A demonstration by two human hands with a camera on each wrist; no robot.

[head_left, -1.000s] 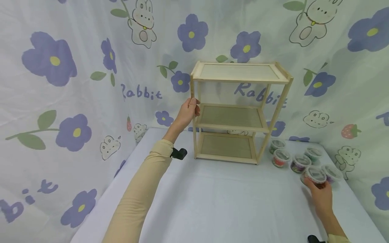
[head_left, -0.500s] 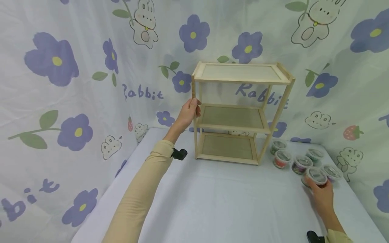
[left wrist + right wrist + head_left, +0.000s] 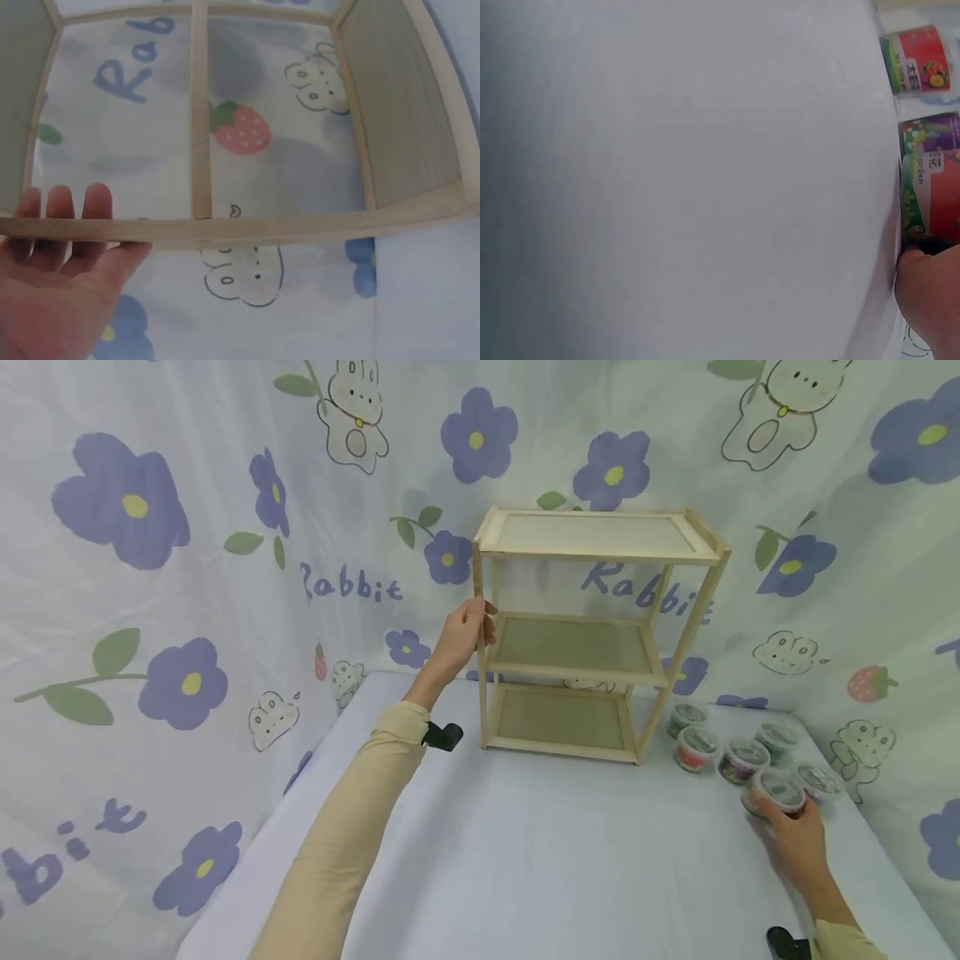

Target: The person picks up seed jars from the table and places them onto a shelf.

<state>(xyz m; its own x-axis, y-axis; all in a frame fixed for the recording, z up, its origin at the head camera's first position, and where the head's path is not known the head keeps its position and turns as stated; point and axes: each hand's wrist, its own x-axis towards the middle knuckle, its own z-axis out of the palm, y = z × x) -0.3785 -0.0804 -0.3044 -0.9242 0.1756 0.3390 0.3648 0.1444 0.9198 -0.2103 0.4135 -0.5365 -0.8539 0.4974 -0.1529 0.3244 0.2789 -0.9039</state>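
Note:
A light wooden three-tier shelf rack (image 3: 592,536) stands upright on the white-covered table. My left hand (image 3: 459,633) grips its front left post; in the left wrist view, the fingers (image 3: 98,201) wrap around the wooden post (image 3: 300,227). At the right, my right hand (image 3: 802,852) holds a small clear lidded plastic tub (image 3: 780,791) by its near side. In the right wrist view, this tub carries a red and green label (image 3: 943,191); only part of the right hand (image 3: 934,300) shows there, and its far fingers are hidden.
Several similar lidded tubs cluster behind the held one, including a red-labelled tub (image 3: 696,749), a purple-labelled tub (image 3: 743,762) and a tub at the right (image 3: 820,782). A patterned rabbit-and-flower cloth (image 3: 360,635) hangs behind and beside the table (image 3: 570,860).

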